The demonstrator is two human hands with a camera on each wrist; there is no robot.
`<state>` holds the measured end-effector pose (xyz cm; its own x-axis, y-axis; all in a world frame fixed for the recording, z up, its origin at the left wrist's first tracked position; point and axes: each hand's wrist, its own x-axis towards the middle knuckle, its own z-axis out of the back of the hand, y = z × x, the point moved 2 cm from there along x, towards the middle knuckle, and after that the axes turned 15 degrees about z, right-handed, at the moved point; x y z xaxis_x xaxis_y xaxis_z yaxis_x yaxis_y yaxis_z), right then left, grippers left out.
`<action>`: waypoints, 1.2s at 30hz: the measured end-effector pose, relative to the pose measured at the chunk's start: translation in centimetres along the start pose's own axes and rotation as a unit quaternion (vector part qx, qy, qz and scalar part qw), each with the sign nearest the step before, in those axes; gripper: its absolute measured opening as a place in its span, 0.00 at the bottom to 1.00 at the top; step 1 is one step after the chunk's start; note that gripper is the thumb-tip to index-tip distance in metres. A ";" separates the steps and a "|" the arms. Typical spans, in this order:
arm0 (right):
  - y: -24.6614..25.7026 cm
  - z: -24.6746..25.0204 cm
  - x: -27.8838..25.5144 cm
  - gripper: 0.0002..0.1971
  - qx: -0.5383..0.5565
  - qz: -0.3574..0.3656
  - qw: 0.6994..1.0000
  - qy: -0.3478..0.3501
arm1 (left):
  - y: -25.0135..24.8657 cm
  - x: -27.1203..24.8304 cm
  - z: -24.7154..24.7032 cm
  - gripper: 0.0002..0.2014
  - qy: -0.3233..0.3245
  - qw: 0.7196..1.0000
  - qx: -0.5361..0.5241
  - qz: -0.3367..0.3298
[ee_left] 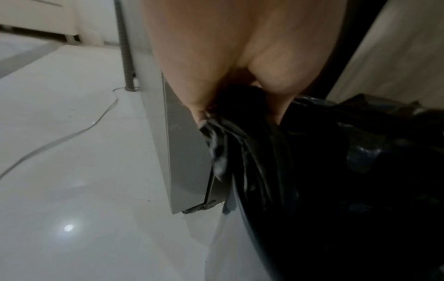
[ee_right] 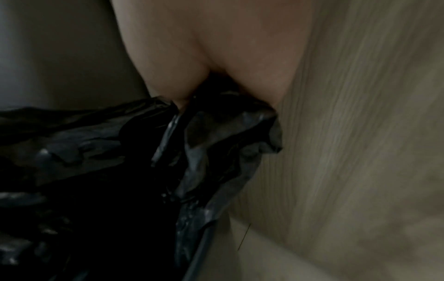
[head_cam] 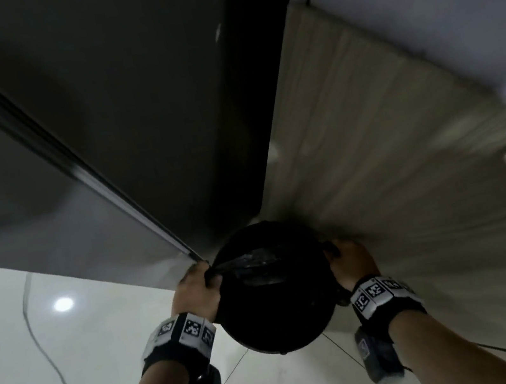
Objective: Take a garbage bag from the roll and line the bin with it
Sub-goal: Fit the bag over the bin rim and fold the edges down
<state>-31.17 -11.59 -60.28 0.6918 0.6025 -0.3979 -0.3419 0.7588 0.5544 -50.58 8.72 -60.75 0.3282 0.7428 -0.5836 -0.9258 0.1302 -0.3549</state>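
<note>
A round black plastic bin (head_cam: 274, 309) is standing on the pale glossy tiled floor (head_cam: 71, 356), tucked into the corner where a tall dark grey appliance (head_cam: 119, 120) is meeting a light wood-grain panel (head_cam: 389, 152). A crinkled black plastic garbage bag (head_cam: 254, 267) is lying across the bin's mouth, its glossy folds catching light near the far rim.

The person's left hand (head_cam: 196, 290) is reaching down to the bin's left rim, forearm extended from below, wrist wearing a black band with printed square markers (head_cam: 181, 334). Its grip is pinching a bunched edge of the bag between thumb and fingers; in the left wrist view the left hand (ee_left: 230, 62) is closing on gathered black film (ee_left: 242, 133) that is hanging just beside the appliance's lower corner.

The right hand (head_cam: 350, 264) is mirroring this at the bin's right rim, close to the wood-grain panel, with a matching marker band (head_cam: 379, 296) on its wrist. Its grip is also pinching the bag: the right wrist view is showing the right hand (ee_right: 216, 60) clamping a ruffled fold of film (ee_right: 228, 136) over the bin's edge.

A thin grey cable (head_cam: 44, 344) is trailing across the floor, well to the left of the bin.
</note>
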 end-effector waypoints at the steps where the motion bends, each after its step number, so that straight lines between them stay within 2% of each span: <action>1: -0.3 -0.5 0.3 0.15 0.009 -0.005 1.000 -0.018 | 0.0 0.4 -0.4 0.11 0.010 1.000 -0.016 0.008; 3: -0.4 -1.1 0.0 0.14 0.019 -0.010 0.999 -0.051 | 0.4 0.8 -0.4 0.08 -0.001 1.000 -0.016 0.004; 5: -0.7 -1.5 -1.0 0.11 0.029 -0.012 0.998 -0.050 | 1.5 0.8 0.0 0.06 0.002 1.000 -0.004 0.011; 8: -1.3 -1.8 -3.0 0.09 0.032 0.000 0.999 0.020 | 3.7 -0.2 0.6 0.06 0.070 0.994 0.074 0.037; 10: -1.3 -1.8 -3.9 0.10 0.039 0.033 0.996 0.068 | 4.3 -0.8 1.2 0.07 0.067 0.992 0.102 0.032; 13: -0.4 -1.0 -3.7 0.10 0.104 0.063 0.989 0.090 | 3.8 -0.9 1.8 0.09 0.042 0.994 0.097 0.012; 15: 0.1 -0.6 -3.2 0.08 0.167 0.054 0.976 0.129 | 3.5 -0.8 1.6 0.11 0.061 0.993 0.105 -0.016; 17: 0.2 -0.6 -2.7 0.12 0.212 0.037 0.964 0.154 | 3.5 -0.9 1.3 0.15 0.094 0.989 0.114 -0.030; 18: 0.1 -0.6 -2.6 0.13 0.215 0.032 0.965 0.148 | 3.7 -1.1 1.3 0.17 0.109 0.987 0.111 -0.031; 20: -0.7 -0.9 -1.9 0.15 0.215 0.014 0.968 0.125 | 4.0 -1.3 1.3 0.15 0.129 0.986 0.106 -0.027; 22: -1.2 -1.2 -1.5 0.18 0.228 -0.037 0.966 0.118 | 4.0 -1.4 1.3 0.16 0.149 0.976 0.151 -0.056; 24: -1.5 -1.7 -0.9 0.19 0.201 -0.052 0.971 0.119 | 4.2 -0.7 1.5 0.19 0.128 0.980 0.142 -0.058; 26: -1.3 -2.0 -0.4 0.15 0.164 -0.007 0.981 0.103 | 4.2 -0.2 1.6 0.16 0.094 0.985 0.121 -0.079; 28: -0.8 -1.9 -0.2 0.05 0.163 0.047 0.982 0.088 | 3.9 0.2 1.5 0.07 0.080 0.987 0.117 -0.078; 30: -0.3 -1.7 0.2 0.05 0.184 0.078 0.974 0.102 | 3.7 0.3 1.6 0.06 0.086 0.989 0.104 -0.058; 33: 0.8 -1.6 0.3 0.08 0.199 0.060 0.963 0.173 | 3.8 0.6 1.6 0.03 0.102 0.990 0.078 -0.053; 36: 1.2 -1.4 0.1 0.09 0.271 -0.027 0.950 0.152 | 4.1 0.5 1.9 0.05 0.123 0.991 0.024 -0.036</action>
<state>-32.37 -10.26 -60.65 0.4557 0.6726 -0.5830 0.1235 0.6009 0.7898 -54.60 10.87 -61.09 0.4235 0.5479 -0.7214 -0.9045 0.2120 -0.3700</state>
